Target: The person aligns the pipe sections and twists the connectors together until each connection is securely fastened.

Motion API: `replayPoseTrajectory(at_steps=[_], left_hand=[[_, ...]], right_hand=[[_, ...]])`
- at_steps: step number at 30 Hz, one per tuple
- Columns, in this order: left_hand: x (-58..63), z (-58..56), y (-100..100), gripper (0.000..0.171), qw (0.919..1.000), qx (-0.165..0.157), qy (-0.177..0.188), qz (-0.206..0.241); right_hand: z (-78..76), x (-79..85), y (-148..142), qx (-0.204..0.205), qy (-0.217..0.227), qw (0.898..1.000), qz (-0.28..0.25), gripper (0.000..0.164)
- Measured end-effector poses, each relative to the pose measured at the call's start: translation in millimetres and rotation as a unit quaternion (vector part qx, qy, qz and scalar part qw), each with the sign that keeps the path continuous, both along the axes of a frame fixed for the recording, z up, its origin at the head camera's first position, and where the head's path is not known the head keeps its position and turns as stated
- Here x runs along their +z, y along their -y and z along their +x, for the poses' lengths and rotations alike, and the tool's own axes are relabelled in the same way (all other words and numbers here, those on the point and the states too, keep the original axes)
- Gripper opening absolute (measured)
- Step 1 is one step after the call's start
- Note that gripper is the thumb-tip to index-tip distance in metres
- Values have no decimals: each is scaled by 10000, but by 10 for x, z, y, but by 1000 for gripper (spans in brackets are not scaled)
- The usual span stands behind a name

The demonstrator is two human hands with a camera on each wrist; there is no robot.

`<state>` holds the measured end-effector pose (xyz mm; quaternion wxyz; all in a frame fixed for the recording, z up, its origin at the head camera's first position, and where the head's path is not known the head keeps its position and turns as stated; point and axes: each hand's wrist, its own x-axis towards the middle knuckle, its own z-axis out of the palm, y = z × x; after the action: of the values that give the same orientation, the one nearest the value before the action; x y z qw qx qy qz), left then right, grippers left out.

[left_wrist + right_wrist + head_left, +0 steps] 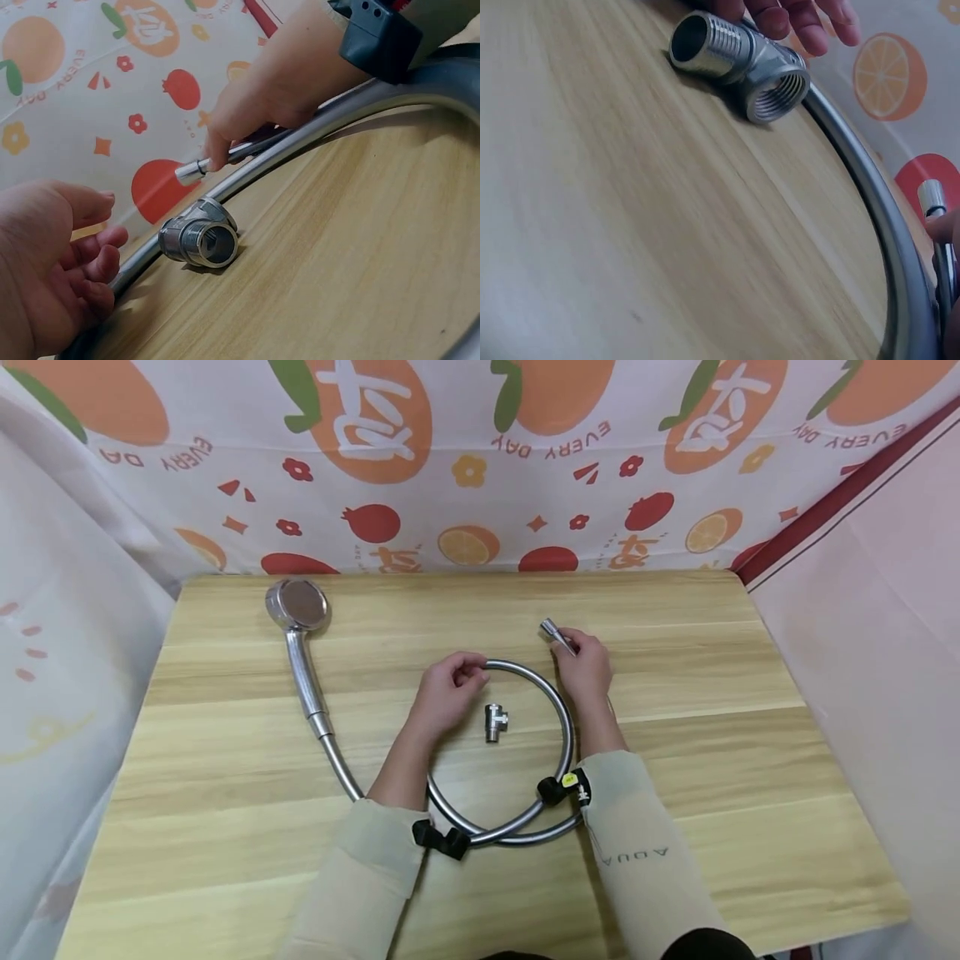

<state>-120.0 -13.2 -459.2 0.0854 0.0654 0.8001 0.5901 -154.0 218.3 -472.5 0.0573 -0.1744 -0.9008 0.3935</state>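
Observation:
My right hand (587, 668) grips one end of a metal shower hose, and its shiny connector (550, 627) sticks out past the fingers. The hose (567, 735) lies looped on the table, partly hidden under both forearms. At the loop's upper left, my left hand (447, 692) has loosely bent fingers close to the hose, with a gap between thumb and fingers in the left wrist view. Whether it touches the hose, I cannot tell. Inside the loop rests a threaded metal tee fitting (495, 723). A chrome hand shower (303, 672) lies at the left, joined to a hose length.
The wooden table (750, 810) has its far edge against a fruit-patterned curtain (420, 518). A pale sheet (67, 635) hangs on the left and another pale surface (862, 610) borders the right. Black wrist devices (442, 839) sit on both sleeves.

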Motion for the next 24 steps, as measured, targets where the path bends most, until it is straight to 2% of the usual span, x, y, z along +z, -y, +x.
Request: replayPoseTrajectory(at_steps=[8, 15, 24], left_hand=[[27, 10, -10, 25, 9997, 90, 128, 174], [32, 12, -31, 22, 9993, 191, 239, 199], [27, 18, -30, 21, 9993, 168, 294, 146]], right_hand=[[78, 28, 2, 19, -271, 9948, -983, 28], [128, 99, -30, 3, -436, 9790, -1993, 26], [136, 86, -49, -69, -562, 9753, -2136, 26]])
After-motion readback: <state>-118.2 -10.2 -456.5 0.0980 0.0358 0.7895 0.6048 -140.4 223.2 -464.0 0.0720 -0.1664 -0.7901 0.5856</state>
